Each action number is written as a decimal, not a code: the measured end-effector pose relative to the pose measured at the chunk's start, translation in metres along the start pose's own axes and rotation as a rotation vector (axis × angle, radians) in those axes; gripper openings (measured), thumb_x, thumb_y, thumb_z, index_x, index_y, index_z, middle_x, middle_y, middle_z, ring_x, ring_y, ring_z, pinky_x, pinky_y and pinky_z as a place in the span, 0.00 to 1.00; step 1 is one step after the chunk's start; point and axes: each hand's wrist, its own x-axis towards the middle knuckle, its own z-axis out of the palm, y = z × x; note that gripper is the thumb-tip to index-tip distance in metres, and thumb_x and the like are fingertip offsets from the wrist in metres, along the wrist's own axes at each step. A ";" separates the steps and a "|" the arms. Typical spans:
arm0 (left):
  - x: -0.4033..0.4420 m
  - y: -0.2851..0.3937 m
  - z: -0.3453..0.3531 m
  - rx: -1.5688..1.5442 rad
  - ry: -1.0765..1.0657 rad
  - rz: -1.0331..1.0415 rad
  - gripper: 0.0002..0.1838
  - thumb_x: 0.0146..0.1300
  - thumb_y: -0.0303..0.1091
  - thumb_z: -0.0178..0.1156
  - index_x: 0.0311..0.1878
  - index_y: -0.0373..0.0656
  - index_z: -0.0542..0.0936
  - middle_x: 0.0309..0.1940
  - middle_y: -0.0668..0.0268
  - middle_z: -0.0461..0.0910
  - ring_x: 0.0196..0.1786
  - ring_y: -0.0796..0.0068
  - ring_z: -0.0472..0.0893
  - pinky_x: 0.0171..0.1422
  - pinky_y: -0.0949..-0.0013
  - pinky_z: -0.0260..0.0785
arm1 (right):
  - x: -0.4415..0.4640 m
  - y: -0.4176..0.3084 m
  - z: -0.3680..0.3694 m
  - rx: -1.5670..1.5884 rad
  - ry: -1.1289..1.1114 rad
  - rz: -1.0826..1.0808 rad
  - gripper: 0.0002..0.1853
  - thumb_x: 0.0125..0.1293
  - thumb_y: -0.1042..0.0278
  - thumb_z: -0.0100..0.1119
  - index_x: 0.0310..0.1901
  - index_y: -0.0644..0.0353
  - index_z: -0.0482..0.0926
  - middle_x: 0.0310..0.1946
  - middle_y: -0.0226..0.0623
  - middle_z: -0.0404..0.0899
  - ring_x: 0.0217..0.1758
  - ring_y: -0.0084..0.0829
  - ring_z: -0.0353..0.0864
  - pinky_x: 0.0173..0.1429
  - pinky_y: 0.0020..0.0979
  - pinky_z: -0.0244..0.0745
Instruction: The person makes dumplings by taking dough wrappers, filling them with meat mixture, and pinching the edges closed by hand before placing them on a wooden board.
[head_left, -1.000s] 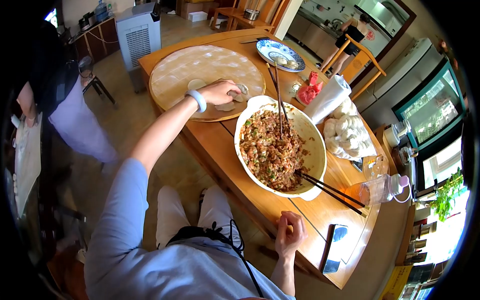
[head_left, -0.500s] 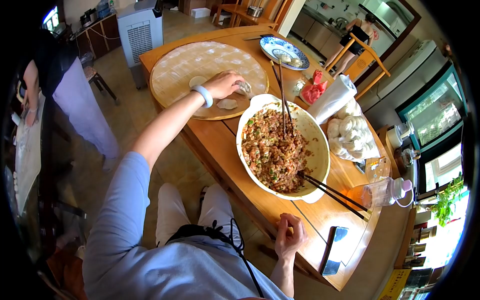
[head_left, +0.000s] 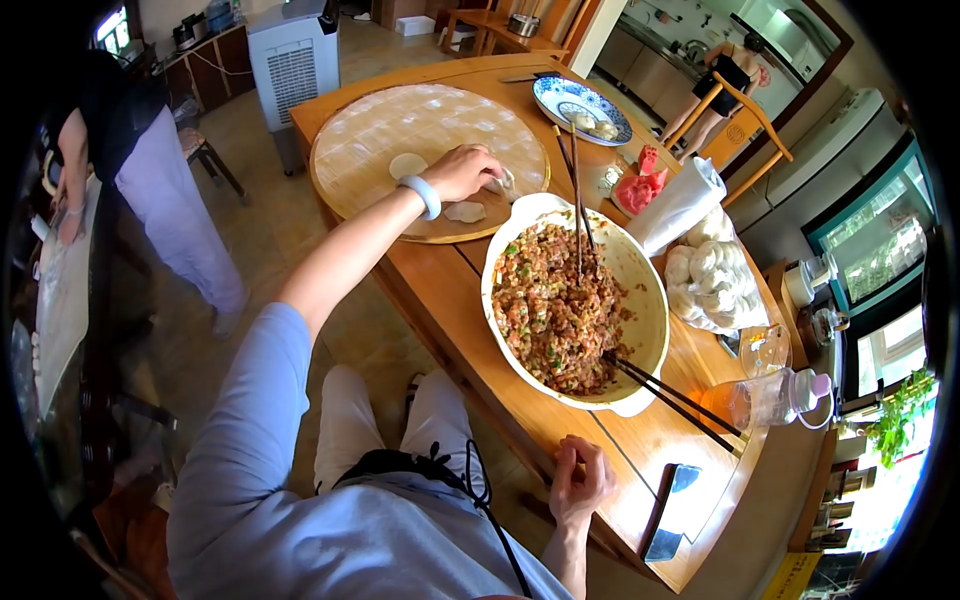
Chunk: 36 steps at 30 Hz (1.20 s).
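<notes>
Pinching soft white dough [head_left: 504, 187] at four o'clock on the floured round board [head_left: 370, 135], the left hand [head_left: 463, 173] has the glossy, meat-filled bowl [head_left: 648, 290] at five o'clock; the right hand [head_left: 582, 482] curls, contents unclear.

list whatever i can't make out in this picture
All in the head view:
Whether the left hand grips the dough piece: hidden by its fingers.
Tips of the chopsticks: buried in the filling.
What the phone shows: lost in glare.
Count inside the plastic bag: blurred by plastic.
</notes>
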 end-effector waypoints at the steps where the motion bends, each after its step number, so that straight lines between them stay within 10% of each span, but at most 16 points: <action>1: 0.000 0.001 -0.002 0.000 -0.003 -0.007 0.06 0.57 0.26 0.56 0.37 0.39 0.79 0.36 0.58 0.76 0.44 0.58 0.75 0.51 0.62 0.66 | 0.000 -0.001 0.000 -0.006 -0.004 0.007 0.05 0.54 0.81 0.57 0.32 0.61 0.78 0.23 0.38 0.78 0.18 0.28 0.75 0.21 0.24 0.66; 36: -0.002 0.008 -0.007 0.054 -0.108 0.138 0.14 0.55 0.24 0.55 0.46 0.40 0.77 0.41 0.58 0.76 0.48 0.58 0.74 0.53 0.63 0.66 | 0.002 -0.008 -0.001 -0.111 -0.040 -0.062 0.02 0.57 0.80 0.55 0.33 0.64 0.77 0.22 0.38 0.77 0.21 0.28 0.78 0.23 0.23 0.71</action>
